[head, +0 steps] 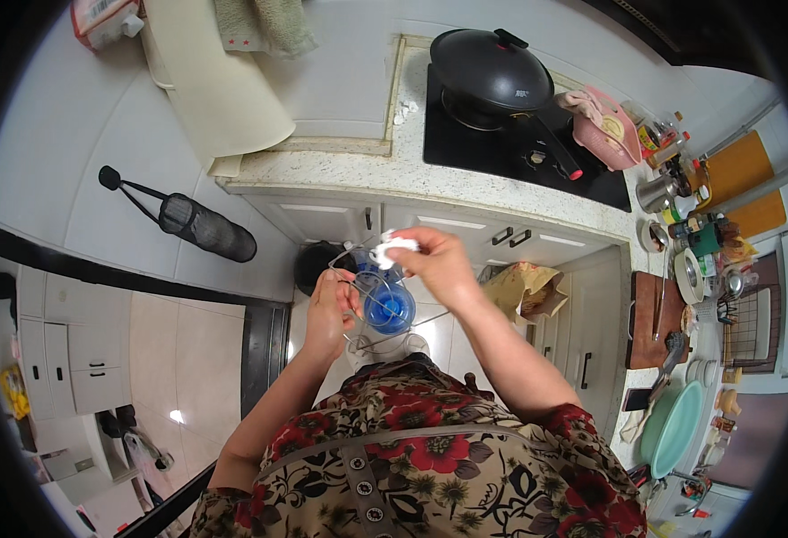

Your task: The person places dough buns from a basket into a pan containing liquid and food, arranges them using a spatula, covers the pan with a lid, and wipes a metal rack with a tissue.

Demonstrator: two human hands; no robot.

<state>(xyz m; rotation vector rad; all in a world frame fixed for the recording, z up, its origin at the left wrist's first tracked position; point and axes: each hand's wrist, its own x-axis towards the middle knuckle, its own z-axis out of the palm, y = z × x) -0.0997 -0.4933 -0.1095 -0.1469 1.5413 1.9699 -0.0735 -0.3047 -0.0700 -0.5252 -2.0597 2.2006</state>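
Observation:
My left hand (330,313) grips a thin metal wire rack (429,321) by its left side, in front of my body above the floor. Pinched in my right hand (442,265) is a crumpled white tissue (392,251), held over the rack's upper part. The rack has curved and straight wires; my hands hide parts of it. Below it, a blue plastic water jug (390,311) stands on the floor by my feet, with another clear-blue jug partly hidden behind. A black bin (314,269) is left of the jugs.
A lidded black wok (491,70) sits on the black cooktop (515,151). White scraps (405,111) lie beside it. A brown paper bag (521,292) stands by the cabinets. The right counter holds a wooden cutting board (646,319) and a green basin (669,430).

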